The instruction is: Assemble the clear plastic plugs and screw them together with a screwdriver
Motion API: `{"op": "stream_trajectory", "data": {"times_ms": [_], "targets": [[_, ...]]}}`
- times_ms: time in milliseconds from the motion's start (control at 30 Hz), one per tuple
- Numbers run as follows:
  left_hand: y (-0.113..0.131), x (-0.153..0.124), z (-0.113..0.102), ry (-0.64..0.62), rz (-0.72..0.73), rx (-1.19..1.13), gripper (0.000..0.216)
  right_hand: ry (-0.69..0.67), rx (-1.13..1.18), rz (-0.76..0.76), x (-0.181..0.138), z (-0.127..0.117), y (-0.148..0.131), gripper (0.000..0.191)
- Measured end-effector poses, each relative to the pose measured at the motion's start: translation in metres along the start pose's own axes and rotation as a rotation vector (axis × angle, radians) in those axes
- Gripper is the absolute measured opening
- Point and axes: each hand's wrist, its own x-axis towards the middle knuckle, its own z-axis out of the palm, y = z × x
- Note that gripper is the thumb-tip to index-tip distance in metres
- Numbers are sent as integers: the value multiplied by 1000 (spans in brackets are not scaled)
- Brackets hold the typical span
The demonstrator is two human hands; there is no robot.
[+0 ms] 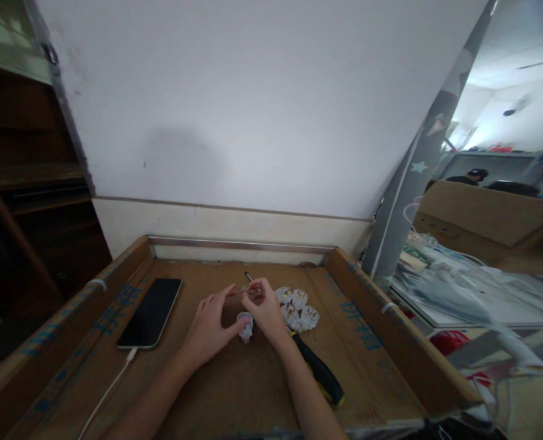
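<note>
My left hand [211, 324] rests on the cardboard tray, its thumb touching a small clear plastic part [245, 325] and its fingertips pinched toward the right hand. My right hand [262, 305] is closed in a pinch on a tiny part that I cannot make out, held just above the clear part. A screwdriver [317, 370] with a black and yellow handle lies under my right forearm, its metal tip [248, 277] showing beyond the fingers. Several more clear plastic parts [298, 307] sit in a cluster right of my right hand.
A dark phone [151, 313] with a white cable [110, 385] lies on the left of the cardboard tray [372, 318]. A white wall stands behind. Plastic-wrapped goods [459, 287] and a cardboard box [487, 220] are at the right. A dark wooden shelf [28, 201] is at the left.
</note>
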Motion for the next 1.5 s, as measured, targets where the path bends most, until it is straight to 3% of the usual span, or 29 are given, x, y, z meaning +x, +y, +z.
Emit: {"op": "stream_trajectory", "data": {"times_ms": [133, 333, 567, 700, 833, 1200, 1400, 1500], "targets": [[-1, 11, 3, 95, 10, 40, 24, -13, -67, -63, -10, -4, -5, 22], [-5, 31, 5, 13, 79, 46, 15, 26, -112, -80, -14, -6, -2, 22], [-4, 26, 6, 48, 55, 85, 16, 29, -79, -115, -12, 1, 14, 39], [-3, 25, 7, 51, 46, 109, 10, 31, -57, -150, -13, 3, 17, 22], [0, 27, 9, 27, 66, 113, 6, 61, -52, -150, -14, 1, 13, 18], [6, 25, 7, 29, 58, 164, 7, 88, 11, -116, -15, 6, 15, 19], [4, 24, 3, 136, -43, 127, 13, 67, -2, -155, -15, 9, 16, 31], [1, 24, 3, 87, -24, 114, 10, 51, -25, -168, -16, 10, 13, 26]]}}
